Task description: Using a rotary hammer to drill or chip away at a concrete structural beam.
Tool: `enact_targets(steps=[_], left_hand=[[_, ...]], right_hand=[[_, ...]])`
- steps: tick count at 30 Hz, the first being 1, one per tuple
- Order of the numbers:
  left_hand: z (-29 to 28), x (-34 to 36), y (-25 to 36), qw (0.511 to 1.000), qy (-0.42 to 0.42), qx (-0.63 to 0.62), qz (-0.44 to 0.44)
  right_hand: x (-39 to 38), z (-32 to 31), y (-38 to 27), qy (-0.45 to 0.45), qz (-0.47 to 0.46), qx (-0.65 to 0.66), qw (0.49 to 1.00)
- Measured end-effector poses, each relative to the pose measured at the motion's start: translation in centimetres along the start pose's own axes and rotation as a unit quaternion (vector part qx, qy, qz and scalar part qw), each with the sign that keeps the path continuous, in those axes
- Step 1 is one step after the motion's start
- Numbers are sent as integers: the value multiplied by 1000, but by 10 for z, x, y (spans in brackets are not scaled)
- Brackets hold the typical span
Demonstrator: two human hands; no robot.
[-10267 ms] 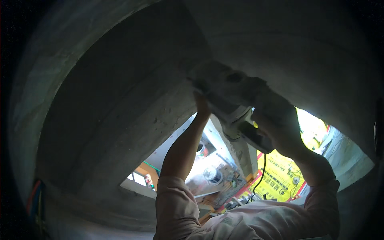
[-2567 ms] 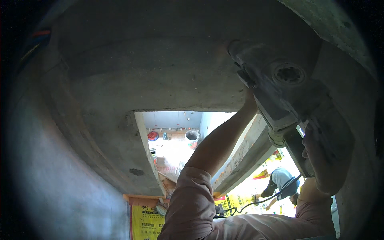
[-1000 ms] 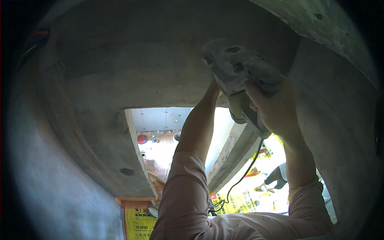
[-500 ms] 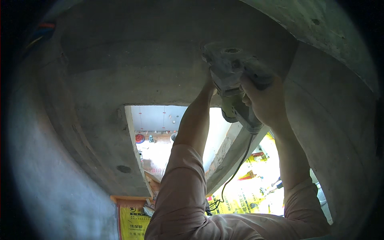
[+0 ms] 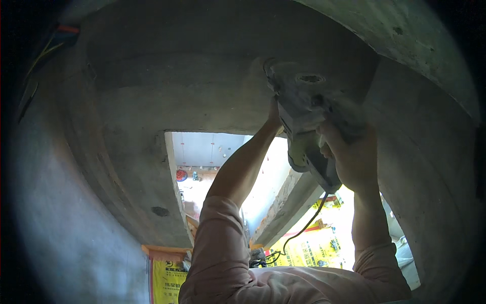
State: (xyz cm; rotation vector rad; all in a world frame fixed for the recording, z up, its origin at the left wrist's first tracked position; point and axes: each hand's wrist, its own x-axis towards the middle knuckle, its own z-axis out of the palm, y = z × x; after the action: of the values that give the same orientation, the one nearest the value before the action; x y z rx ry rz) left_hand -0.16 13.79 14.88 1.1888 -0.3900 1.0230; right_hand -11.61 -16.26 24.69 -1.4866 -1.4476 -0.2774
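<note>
Both my arms reach up toward the grey concrete surface (image 5: pixel 217 96). Between my hands is an angle grinder (image 5: pixel 309 119), a dusty corded tool with a grey head and a yellow-green body, its head up at the concrete. Around the grinder's right side my right hand (image 5: pixel 354 152) is closed, fingers curled in. My left hand (image 5: pixel 276 111) is at the grinder's left side, closed on it; most of its fingers are behind the tool. From the grinder's lower end a black cord (image 5: pixel 306 228) hangs down. Haze blurs the head, and its contact with the concrete is hard to make out.
A rectangular opening left of the grinder has a concrete edge (image 5: pixel 171 162); beyond it are a red round object (image 5: pixel 181 175) and a pale wall. Yellow printed sheeting (image 5: pixel 304 248) lies below. Coloured wires (image 5: pixel 48 50) stick out at the upper left. A concrete wall (image 5: pixel 425 167) rises at the right.
The grinder and both hands have shifted right and lower in the picture. The view has also moved slightly, with more of the wires showing at upper left. Both hands stay on the grinder.
</note>
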Motion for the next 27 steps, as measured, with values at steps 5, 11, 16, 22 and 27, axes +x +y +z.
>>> enact_targets(steps=[5, 11, 16, 22, 27], left_hand=[[-21, -41, -3, 985, 13, -136, -104], [-17, -197, -117, 990, 129, 53, 32], [16, -318, -157, 973, 162, -99, -130], [48, -394, -171, 901, 10, 201, -385], [45, -423, -165, 724, -110, 378, -566]], right_hand=[[-47, 1, -13, 35, 57, 115, 991], [-103, -38, 29, -151, 55, 71, 984], [-132, -18, 89, -279, 222, 135, 925], [-189, 4, 166, -336, 372, 462, 731], [-209, 22, 200, -238, 432, 455, 742]])
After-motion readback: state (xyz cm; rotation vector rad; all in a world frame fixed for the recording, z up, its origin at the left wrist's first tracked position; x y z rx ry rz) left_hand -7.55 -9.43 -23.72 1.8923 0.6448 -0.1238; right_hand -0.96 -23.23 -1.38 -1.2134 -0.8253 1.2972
